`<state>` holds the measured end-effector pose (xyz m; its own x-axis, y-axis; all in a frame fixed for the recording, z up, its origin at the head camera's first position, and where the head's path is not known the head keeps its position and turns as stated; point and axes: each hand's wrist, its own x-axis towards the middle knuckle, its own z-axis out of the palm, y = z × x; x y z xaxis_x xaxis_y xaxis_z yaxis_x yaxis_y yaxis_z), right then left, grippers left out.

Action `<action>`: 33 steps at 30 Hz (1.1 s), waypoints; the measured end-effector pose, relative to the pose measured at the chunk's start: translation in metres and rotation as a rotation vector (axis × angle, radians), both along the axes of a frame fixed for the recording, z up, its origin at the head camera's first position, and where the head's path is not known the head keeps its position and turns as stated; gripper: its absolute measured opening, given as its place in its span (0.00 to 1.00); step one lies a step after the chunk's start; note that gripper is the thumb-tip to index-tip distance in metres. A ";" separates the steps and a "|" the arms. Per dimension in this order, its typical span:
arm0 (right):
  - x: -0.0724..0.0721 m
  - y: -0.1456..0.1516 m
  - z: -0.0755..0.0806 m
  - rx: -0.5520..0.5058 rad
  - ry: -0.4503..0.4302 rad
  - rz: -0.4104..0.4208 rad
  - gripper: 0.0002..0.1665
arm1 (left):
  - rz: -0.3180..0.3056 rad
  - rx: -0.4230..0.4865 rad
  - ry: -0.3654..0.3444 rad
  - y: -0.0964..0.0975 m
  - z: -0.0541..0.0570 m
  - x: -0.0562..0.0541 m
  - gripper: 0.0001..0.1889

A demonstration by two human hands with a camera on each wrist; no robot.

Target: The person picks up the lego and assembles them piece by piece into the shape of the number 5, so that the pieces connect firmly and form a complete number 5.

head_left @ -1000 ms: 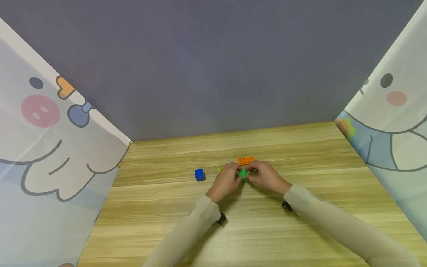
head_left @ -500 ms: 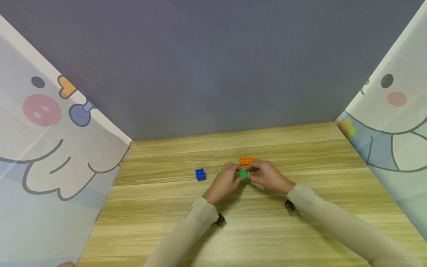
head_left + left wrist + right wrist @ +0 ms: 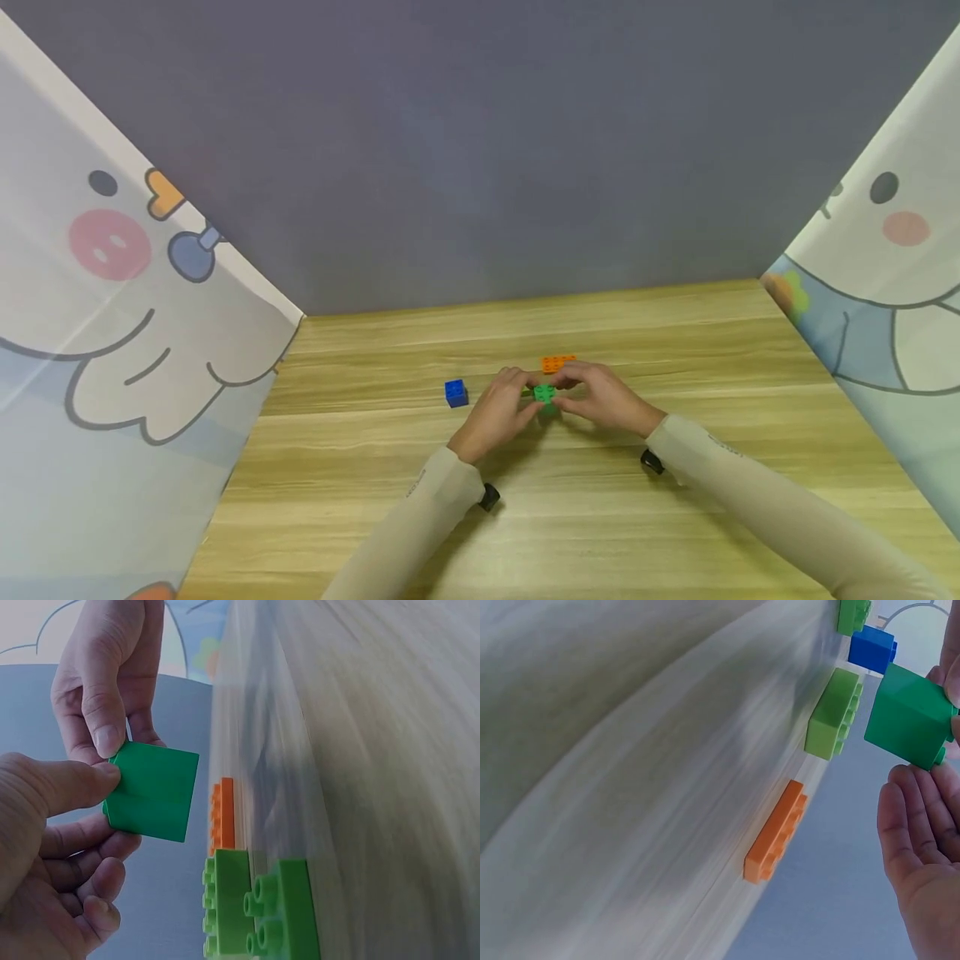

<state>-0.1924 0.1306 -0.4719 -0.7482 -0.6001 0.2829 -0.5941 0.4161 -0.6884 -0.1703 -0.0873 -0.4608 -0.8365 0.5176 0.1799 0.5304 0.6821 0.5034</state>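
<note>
Both hands meet at a dark green toy building brick (image 3: 545, 394), its studs facing up in the head view. My left hand (image 3: 495, 412) pinches its studded end between thumb and fingers, as the left wrist view shows. From the other side, my right hand (image 3: 603, 398) grips the same end with its thumb (image 3: 109, 735) and fingers. The brick's smooth green side (image 3: 154, 791) is exposed, and it is held up off the wooden table. In the right wrist view, the right fingers (image 3: 911, 817) extend beneath its studded edge.
An orange brick (image 3: 555, 364) lies just beyond the hands. A blue brick (image 3: 455, 393) stands to the left. Two light green bricks, one longer (image 3: 234, 900) and one nearer (image 3: 300, 907), sit on the wooden table (image 3: 360, 500). A grey panel (image 3: 517, 167) rises at the back.
The hands and the dark green brick have shifted slightly left over the table. Light green that showed left of my left hand is now covered there. The head view has moved a little.
</note>
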 end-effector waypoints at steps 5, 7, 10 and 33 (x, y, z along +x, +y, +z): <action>-0.001 -0.003 0.001 -0.002 0.002 0.009 0.12 | 0.004 -0.003 -0.003 -0.004 0.001 -0.001 0.14; -0.001 -0.004 0.001 0.000 0.002 0.007 0.12 | 0.002 0.004 -0.008 -0.006 0.003 -0.001 0.14; 0.000 -0.007 0.003 -0.005 -0.003 0.018 0.13 | -0.004 0.030 -0.016 -0.010 0.005 -0.001 0.14; -0.001 -0.033 0.004 -0.029 -0.072 0.111 0.12 | 0.003 0.036 -0.050 -0.041 0.007 0.003 0.14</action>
<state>-0.1939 0.0973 -0.4678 -0.6969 -0.6724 0.2493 -0.5838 0.3300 -0.7418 -0.1674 -0.1285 -0.4542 -0.8463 0.5091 0.1565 0.5021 0.6645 0.5534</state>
